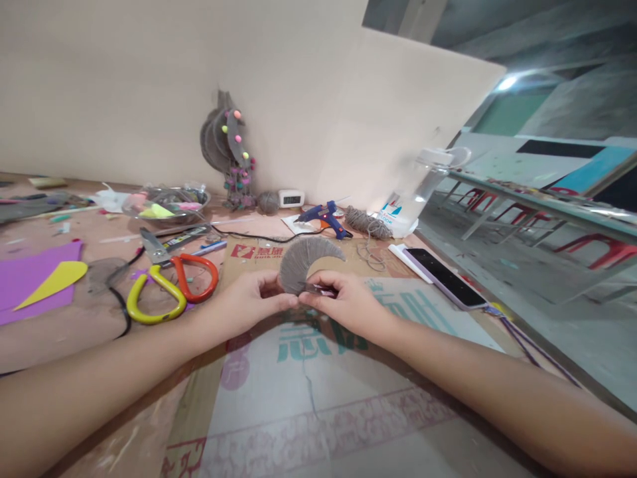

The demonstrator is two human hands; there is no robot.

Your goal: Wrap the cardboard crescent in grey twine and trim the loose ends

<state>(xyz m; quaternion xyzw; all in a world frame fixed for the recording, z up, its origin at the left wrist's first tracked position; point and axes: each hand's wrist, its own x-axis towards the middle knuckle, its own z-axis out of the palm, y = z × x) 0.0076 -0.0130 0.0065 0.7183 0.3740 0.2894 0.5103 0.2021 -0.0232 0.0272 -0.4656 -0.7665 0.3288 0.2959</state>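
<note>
A crescent (298,260) wrapped in grey yarn stands upright above the cardboard, its horn curving to the right. My left hand (251,299) pinches its lower left edge between thumb and fingers. In my right hand (351,305) is a thin dark pointed tool (319,289), its tip against the lower part of the crescent; its exact kind is hard to make out. The two thumbs almost meet below the crescent. A loose grey strand (309,382) lies on the cardboard (259,411) under my hands.
Scissors (156,295) with yellow and red handles lie left. Behind are a blue glue gun (326,218), a grey yarn bundle (368,222), a small clock (291,198) and a hanging crescent ornament (226,146). A phone (445,275) and a clear jug (418,189) are right.
</note>
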